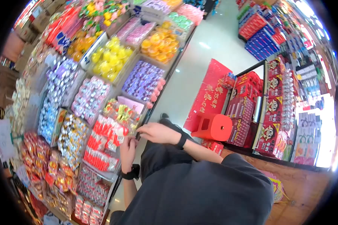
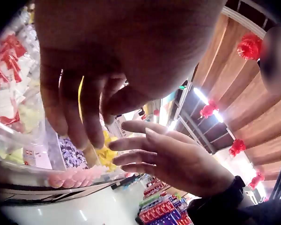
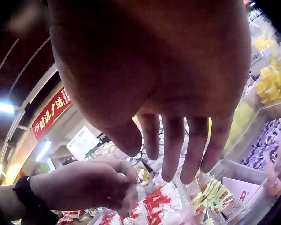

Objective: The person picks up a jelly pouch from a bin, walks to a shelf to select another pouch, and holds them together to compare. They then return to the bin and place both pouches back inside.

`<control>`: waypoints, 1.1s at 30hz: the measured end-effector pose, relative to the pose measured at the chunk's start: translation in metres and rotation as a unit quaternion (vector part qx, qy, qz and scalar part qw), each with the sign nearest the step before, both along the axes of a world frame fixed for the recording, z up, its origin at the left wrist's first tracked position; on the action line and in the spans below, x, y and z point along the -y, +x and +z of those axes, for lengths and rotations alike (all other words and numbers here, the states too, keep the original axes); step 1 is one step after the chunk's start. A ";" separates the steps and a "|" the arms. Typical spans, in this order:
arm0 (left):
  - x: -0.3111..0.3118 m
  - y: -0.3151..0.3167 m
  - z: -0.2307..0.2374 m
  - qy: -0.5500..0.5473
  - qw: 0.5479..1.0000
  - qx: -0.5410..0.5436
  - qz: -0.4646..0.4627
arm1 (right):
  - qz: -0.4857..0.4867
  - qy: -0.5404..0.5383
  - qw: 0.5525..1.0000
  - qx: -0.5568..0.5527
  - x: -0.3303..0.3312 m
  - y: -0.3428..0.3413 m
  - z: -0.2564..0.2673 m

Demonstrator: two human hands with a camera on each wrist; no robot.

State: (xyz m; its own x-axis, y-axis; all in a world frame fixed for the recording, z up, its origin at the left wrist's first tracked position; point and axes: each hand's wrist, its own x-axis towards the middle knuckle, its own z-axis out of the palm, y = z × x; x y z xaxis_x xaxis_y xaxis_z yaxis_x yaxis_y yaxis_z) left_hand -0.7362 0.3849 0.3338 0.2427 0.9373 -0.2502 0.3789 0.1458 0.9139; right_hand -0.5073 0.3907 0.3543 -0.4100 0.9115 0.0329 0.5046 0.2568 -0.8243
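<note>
At the aisle-side edge of the candy display, the left hand [image 1: 128, 149] is beside red-and-white packets [image 1: 108, 129]. The right hand [image 1: 158, 133] reaches across close to it, near the tub of yellow-green wrapped pieces [image 1: 121, 113]. In the left wrist view, the left hand [image 2: 117, 56] has fingers hanging down, thumb near the index finger, and the right hand [image 2: 182, 161] faces it with fingers spread. In the right wrist view, the right hand [image 3: 154, 75] has loosely extended fingers above the packets [image 3: 154, 206]; the left hand [image 3: 91, 183] is blurred. No held item shows.
Bins of purple candies [image 1: 142, 80], yellow cups [image 1: 112, 58] and orange cups [image 1: 160, 43] lie farther along the display. Across the aisle are a red stool [image 1: 213, 127], a red mat [image 1: 210, 92] and stacked red boxes [image 1: 270, 138]. Pink pieces [image 1: 156, 93] line the display's edge.
</note>
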 end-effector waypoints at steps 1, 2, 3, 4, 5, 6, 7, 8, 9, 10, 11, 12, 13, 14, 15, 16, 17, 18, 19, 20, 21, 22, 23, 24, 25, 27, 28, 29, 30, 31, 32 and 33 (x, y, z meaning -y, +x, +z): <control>0.000 0.001 0.003 -0.003 1.000 0.003 0.001 | 0.003 -0.010 1.000 0.015 0.000 0.001 0.001; -0.001 0.002 0.003 0.001 1.000 -0.004 -0.006 | 0.000 -0.010 1.000 0.016 0.002 0.003 0.002; -0.003 0.003 0.003 0.007 1.000 -0.012 -0.012 | -0.002 -0.011 1.000 0.015 0.004 0.005 0.006; -0.005 0.005 0.004 0.012 1.000 -0.021 -0.019 | -0.006 -0.004 1.000 0.014 0.005 0.007 0.008; -0.008 0.009 0.004 0.018 0.999 -0.021 -0.024 | -0.010 -0.001 1.000 0.009 0.007 0.011 0.009; -0.010 0.014 0.007 0.022 0.999 -0.022 -0.029 | -0.012 -0.009 1.000 0.011 0.007 0.014 0.009; -0.012 0.020 0.010 0.026 0.999 -0.024 -0.033 | -0.015 -0.017 1.000 0.012 0.009 0.017 0.009; -0.016 0.025 0.014 0.018 0.998 -0.039 -0.055 | -0.022 -0.013 1.000 0.009 0.010 0.022 0.008; -0.019 0.033 0.018 0.018 0.997 -0.037 -0.065 | -0.030 -0.009 0.999 0.006 0.012 0.027 0.012; -0.022 0.041 0.020 0.017 0.996 -0.037 -0.077 | -0.039 -0.005 0.999 0.001 0.016 0.032 0.015; -0.026 0.050 0.022 0.018 0.995 -0.037 -0.089 | -0.050 0.012 0.999 -0.004 0.019 0.038 0.016; -0.029 0.057 0.018 0.029 0.993 -0.050 -0.104 | -0.063 0.028 0.998 -0.011 0.024 0.043 0.017; -0.032 0.067 0.015 0.034 0.992 -0.031 -0.116 | -0.077 0.045 0.996 -0.018 0.027 0.049 0.018; -0.033 0.077 0.011 0.037 0.991 -0.012 -0.130 | -0.081 0.033 0.996 -0.012 0.030 0.058 0.018; -0.034 0.087 0.013 0.039 0.989 0.005 -0.145 | -0.086 0.019 0.996 -0.008 0.033 0.066 0.018; -0.035 0.098 0.015 0.040 0.986 -0.004 -0.162 | -0.091 0.006 0.996 -0.005 0.036 0.075 0.018; -0.034 0.109 0.016 0.040 0.983 -0.014 -0.179 | -0.104 0.001 0.995 -0.002 0.041 0.084 0.018; -0.034 0.122 0.019 0.041 0.980 -0.024 -0.195 | -0.117 -0.004 0.993 0.002 0.044 0.094 0.021; -0.033 0.133 0.023 0.044 0.976 -0.026 -0.212 | -0.130 -0.008 0.991 0.005 0.047 0.104 0.024; -0.033 0.145 0.027 0.046 0.972 -0.030 -0.228 | -0.140 -0.006 0.990 -0.011 0.050 0.114 0.026; -0.035 0.157 0.030 0.049 0.968 -0.033 -0.245 | -0.152 -0.003 0.988 -0.027 0.053 0.125 0.027; -0.036 0.168 0.029 0.051 0.965 -0.033 -0.256 | -0.165 0.000 0.985 -0.042 0.057 0.136 0.027; -0.037 0.178 0.027 0.052 0.961 -0.034 -0.268 | -0.186 0.008 0.982 -0.032 0.061 0.146 0.027; -0.038 0.190 0.026 0.052 0.958 -0.035 -0.279 | -0.206 0.014 0.978 -0.023 0.066 0.155 0.026; -0.039 0.202 0.026 0.055 0.954 -0.043 -0.292 | -0.225 0.020 0.974 -0.013 0.071 0.165 0.025; -0.039 0.224 0.031 0.062 0.945 -0.062 -0.315 | -0.247 0.008 0.969 -0.017 0.077 0.185 0.020; -0.038 0.236 0.033 0.061 0.939 -0.070 -0.332 | -0.257 0.002 0.966 -0.019 0.081 0.194 0.016; -0.039 0.249 0.036 0.060 0.932 -0.079 -0.349 | -0.271 0.008 0.962 -0.018 0.086 0.203 0.013; -0.040 0.263 0.038 0.062 0.925 -0.086 -0.365 | -0.286 0.015 0.958 -0.016 0.089 0.213 0.010; -0.041 0.277 0.040 0.062 0.920 -0.086 -0.377 | -0.300 0.024 0.953 -0.013 0.093 0.223 0.007; -0.040 0.291 0.041 0.061 0.915 -0.086 -0.389 | -0.317 0.024 0.948 -0.020 0.097 0.233 0.004; -0.039 0.304 0.042 0.058 0.911 -0.087 -0.400 | -0.332 0.024 0.943 -0.028 0.102 0.242 0.001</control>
